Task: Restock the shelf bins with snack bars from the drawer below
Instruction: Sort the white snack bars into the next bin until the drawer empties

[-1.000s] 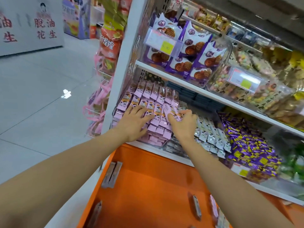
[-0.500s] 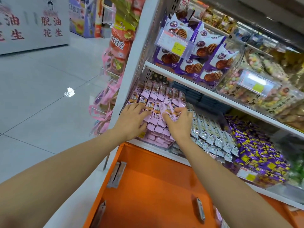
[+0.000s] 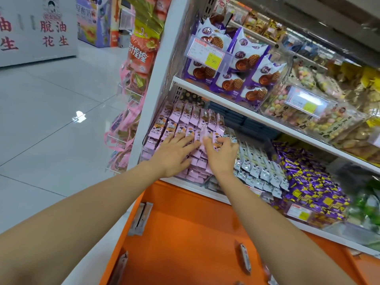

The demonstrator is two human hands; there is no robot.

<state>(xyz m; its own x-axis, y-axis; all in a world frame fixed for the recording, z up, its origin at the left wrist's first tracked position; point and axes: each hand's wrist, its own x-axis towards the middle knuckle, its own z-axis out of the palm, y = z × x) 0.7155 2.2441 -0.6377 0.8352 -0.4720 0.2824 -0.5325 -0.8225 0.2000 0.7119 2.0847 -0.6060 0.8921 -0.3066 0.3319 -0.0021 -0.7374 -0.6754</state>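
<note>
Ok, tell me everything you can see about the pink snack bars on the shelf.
The pink snack bars are small glossy packets, pink with a dark picture at the top, packed in leaning rows in a clear bin at the left end of the lower shelf, above the orange drawer. The left hand lies flat on them; the right hand curls its fingers on one.

"9.90" on the yellow price tag (image 3: 211, 61); red "脱油花生" on the white board (image 3: 41, 50).
</note>
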